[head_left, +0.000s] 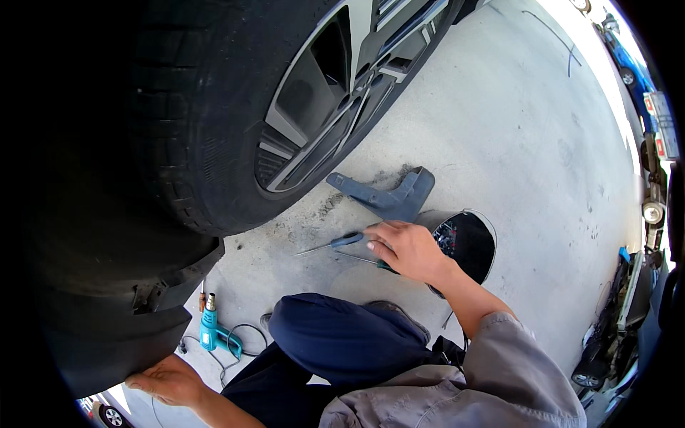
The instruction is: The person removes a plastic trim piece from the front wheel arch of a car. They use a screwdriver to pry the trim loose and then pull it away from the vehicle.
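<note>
My left hand (168,381) grips the lower edge of a black plastic panel (107,349) behind the car wheel (214,135). Its thumb shows at the edge; the other fingers are partly hidden. My right hand (410,250) is over the floor beside a black bucket (477,246), thumb and fingers apart. Its fingertips are close to the blue handle of a screwdriver (347,240); whether they touch cannot be told. A second screwdriver, with a green handle (386,267), is partly covered by this hand. Beyond the hand lies a dark grey mud flap (392,196).
A teal heat gun (211,329) with a trailing black cord stands on the concrete floor (528,143), beside an orange-handled tool (203,298). Small hardware fills part of the bucket. Several vehicles and car parts line the far right. My bent knee is between my arms.
</note>
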Motion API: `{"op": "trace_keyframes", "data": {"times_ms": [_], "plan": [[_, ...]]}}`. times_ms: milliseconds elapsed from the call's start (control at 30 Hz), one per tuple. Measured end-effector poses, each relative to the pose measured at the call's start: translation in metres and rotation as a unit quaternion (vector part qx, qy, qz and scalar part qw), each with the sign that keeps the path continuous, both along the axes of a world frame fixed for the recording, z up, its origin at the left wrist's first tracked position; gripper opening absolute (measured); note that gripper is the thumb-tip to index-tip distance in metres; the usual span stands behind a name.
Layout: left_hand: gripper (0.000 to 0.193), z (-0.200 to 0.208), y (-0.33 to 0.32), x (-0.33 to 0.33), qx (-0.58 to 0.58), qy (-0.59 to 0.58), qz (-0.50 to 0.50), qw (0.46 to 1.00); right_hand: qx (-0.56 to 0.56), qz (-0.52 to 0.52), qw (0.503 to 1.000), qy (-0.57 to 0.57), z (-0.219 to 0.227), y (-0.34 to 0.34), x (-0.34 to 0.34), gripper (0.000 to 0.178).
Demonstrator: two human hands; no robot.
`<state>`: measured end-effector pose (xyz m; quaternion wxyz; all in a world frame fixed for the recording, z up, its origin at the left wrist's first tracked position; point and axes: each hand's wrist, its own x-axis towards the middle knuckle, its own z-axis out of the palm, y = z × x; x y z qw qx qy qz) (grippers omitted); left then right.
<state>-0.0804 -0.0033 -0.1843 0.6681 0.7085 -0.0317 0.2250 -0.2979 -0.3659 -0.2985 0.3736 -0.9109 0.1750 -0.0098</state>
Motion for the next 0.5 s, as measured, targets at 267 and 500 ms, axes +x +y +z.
{"op": "trace_keyframes", "data": {"times_ms": [267, 500], "plan": [[0.08, 0.003, 0.0, 0.021, 0.028, -0.039, 0.054, 0.997, 0.162, -0.336, 0.917, -0.142, 0.072, -0.095, -0.105, 0.019], [0.073, 0.007, -0.03, 0.007, -0.005, -0.083, 0.024, 0.996, 0.189, -0.366, 0.911, 0.006, 0.016, -0.058, -0.173, 0.021]]}}
